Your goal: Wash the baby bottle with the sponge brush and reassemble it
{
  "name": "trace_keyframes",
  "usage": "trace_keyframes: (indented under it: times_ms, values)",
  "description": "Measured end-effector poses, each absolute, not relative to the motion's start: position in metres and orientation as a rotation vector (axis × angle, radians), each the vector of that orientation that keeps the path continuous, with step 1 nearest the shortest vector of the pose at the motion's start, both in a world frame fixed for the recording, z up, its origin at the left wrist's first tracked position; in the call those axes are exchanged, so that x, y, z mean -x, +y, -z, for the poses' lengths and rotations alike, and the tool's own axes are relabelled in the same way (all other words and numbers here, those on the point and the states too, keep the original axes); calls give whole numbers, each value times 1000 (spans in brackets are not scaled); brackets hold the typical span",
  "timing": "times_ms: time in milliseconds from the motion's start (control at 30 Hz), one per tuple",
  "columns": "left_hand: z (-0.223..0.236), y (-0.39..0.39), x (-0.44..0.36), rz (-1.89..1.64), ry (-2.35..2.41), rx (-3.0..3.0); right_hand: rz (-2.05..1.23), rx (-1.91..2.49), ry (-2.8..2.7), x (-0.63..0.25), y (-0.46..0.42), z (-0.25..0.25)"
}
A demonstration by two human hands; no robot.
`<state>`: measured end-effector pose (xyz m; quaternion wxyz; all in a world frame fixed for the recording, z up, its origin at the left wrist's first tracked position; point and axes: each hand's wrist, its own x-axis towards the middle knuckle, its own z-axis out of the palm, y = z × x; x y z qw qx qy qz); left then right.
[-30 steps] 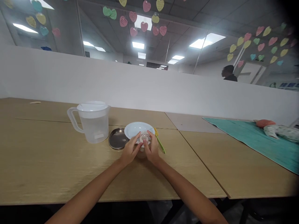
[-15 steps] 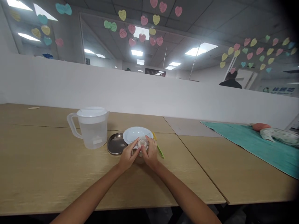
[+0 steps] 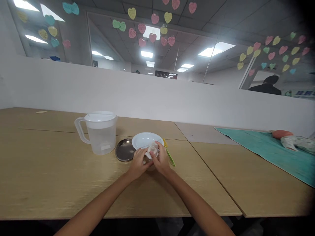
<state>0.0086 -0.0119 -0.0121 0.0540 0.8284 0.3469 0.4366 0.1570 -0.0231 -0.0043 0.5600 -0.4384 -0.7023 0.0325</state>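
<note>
A small baby bottle [image 3: 152, 149] with a clear domed top and a white collar is between my hands, in front of the bowl. My left hand [image 3: 137, 165] is closed round its left side, low down. On the other side, the fingers of my right hand [image 3: 161, 162] wrap the collar, with the thumb on the near face. The fingers hide much of the bottle's body. Just behind it stands a pale blue-white bowl [image 3: 141, 139]. A round steel dish [image 3: 125, 151] lies left of the bowl. Right of my right hand is a green-handled brush [image 3: 170, 157] with a yellow end.
A translucent lidded pitcher [image 3: 102, 137] stands on the wooden table [image 3: 61, 173] at left. A teal towel [image 3: 265, 147] covers the right side, with an orange-red rounded thing [image 3: 282, 133] and patterned cloth [image 3: 297, 143] on it. Behind the low wall, a person [image 3: 268, 86] shows through glass.
My left thumb has moved down, away from the collar, and more of the white collar shows. The view has shifted slightly left. The person behind the glass has moved right.
</note>
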Motion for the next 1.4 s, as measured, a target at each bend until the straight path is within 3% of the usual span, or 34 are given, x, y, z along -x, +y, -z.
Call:
trace_keyframes:
  times_ms: [833, 1000, 1400]
  values:
    - [8, -16, -12, -1268, 1173, -2590, -413, 748, -1291, -154, -29, -8]
    - [10, -15, -11, -1262, 1197, -2589, -262, 781, -1114, -167, -25, -22]
    - [12, -14, -10, -1245, 1186, -2610, -420, 991, -1491, -190, 13, 3]
